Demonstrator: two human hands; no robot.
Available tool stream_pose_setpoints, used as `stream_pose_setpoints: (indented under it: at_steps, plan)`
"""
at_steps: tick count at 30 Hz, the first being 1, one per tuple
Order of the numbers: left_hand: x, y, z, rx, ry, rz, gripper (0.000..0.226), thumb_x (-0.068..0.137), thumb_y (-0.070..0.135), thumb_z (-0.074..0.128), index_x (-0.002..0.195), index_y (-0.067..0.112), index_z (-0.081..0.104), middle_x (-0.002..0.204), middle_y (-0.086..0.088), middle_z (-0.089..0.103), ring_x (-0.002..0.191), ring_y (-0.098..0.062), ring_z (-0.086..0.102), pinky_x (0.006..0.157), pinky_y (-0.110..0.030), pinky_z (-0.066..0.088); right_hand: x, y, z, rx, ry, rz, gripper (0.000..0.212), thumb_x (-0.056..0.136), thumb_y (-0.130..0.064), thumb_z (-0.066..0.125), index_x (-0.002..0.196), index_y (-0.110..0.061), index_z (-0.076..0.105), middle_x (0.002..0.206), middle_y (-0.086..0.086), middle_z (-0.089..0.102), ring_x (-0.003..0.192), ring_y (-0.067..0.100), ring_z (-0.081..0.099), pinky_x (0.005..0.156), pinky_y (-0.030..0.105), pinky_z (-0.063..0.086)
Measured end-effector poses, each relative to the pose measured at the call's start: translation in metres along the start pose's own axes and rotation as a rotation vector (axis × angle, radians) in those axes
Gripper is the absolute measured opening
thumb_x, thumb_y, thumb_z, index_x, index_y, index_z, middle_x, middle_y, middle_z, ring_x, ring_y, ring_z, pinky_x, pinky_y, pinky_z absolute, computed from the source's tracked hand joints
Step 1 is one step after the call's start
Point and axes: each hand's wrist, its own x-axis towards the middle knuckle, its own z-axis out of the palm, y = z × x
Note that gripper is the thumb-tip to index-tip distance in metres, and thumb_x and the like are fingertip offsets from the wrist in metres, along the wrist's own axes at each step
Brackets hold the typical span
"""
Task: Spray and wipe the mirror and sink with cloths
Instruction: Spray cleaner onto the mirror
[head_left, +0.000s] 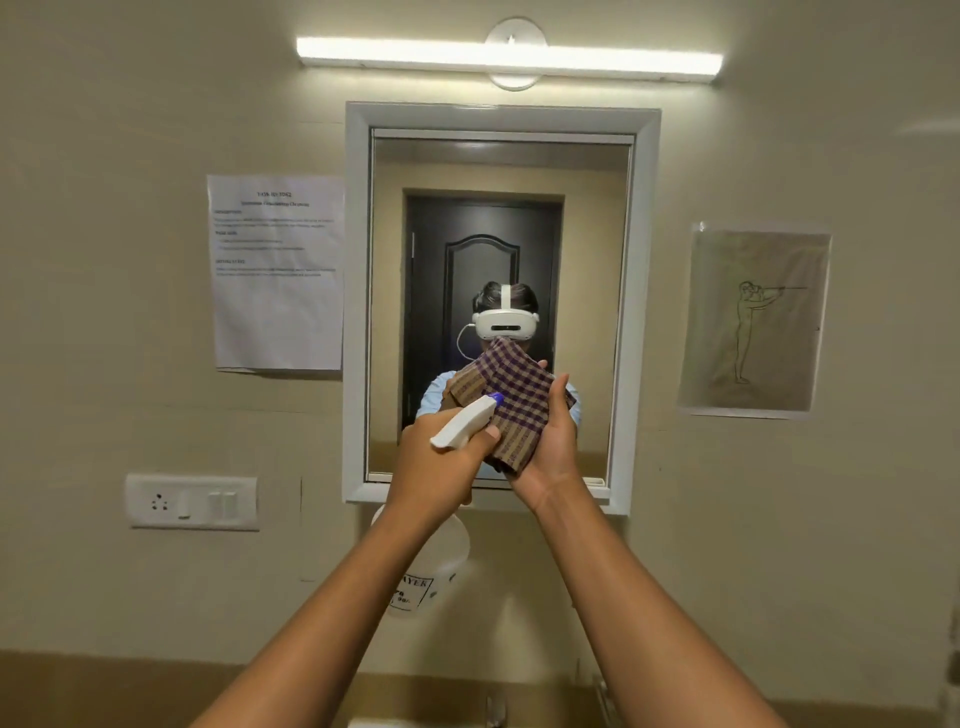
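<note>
A white-framed mirror (498, 208) hangs on the beige wall straight ahead. My left hand (436, 462) grips a white spray bottle (462, 426) by its trigger head, its blue nozzle aimed at the cloth. The bottle's translucent body (431, 577) hangs below my wrist. My right hand (550, 441) holds up a folded purple and brown checked cloth (514, 405) right in front of the nozzle, before the lower part of the mirror. The sink is barely visible at the bottom edge, where a tap (493, 709) shows between my forearms.
A printed paper sheet (278, 275) is taped left of the mirror and a line drawing (753, 322) to its right. A switch and socket plate (192, 501) sits on the wall at lower left. A tube light (509, 57) glows above the mirror.
</note>
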Motion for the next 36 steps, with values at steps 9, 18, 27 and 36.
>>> stream_pose_setpoints:
  at_steps: [9,18,27,36]
  plan:
    - [0.01,0.001,0.014,0.067,0.024,0.019,0.023,0.093,0.022,0.065,0.081,0.04,0.056,0.069,0.009,0.061,0.055,-0.008,0.057,0.049,-0.016,0.042,0.003,-0.005,-0.002,0.029,-0.02,0.008,0.053,0.094,-0.066,0.042,0.117,-0.024,0.066,0.115,0.009,0.071,0.111,0.029,0.064,0.082,0.043,0.056]
    - [0.01,-0.019,0.0,0.125,0.068,-0.092,0.032,0.094,0.031,0.063,0.118,0.011,0.065,0.089,-0.01,0.068,0.059,-0.015,0.06,0.048,-0.018,0.045,0.013,-0.004,-0.008,0.019,-0.024,0.02,0.065,0.09,-0.07,0.043,0.133,-0.023,0.058,0.129,0.013,0.064,0.119,0.034,0.059,0.101,0.052,0.049]
    - [-0.016,-0.026,0.009,0.151,0.005,-0.041,0.015,0.087,0.034,0.065,0.089,0.019,0.069,0.07,-0.002,0.064,0.056,-0.02,0.057,0.055,-0.043,0.051,0.023,0.0,-0.012,0.005,-0.015,-0.014,0.065,0.089,-0.071,0.046,0.134,-0.025,0.057,0.13,0.009,0.065,0.12,0.032,0.06,0.107,0.054,0.044]
    - [-0.021,-0.03,-0.003,0.103,0.049,-0.078,0.004,0.092,0.023,0.066,0.095,0.023,0.069,0.072,-0.003,0.066,0.054,-0.017,0.057,0.051,-0.029,0.046,0.023,-0.005,-0.023,-0.01,-0.007,-0.016,0.069,0.082,-0.073,0.052,0.132,-0.026,0.059,0.129,0.011,0.066,0.12,0.035,0.06,0.105,0.058,0.045]
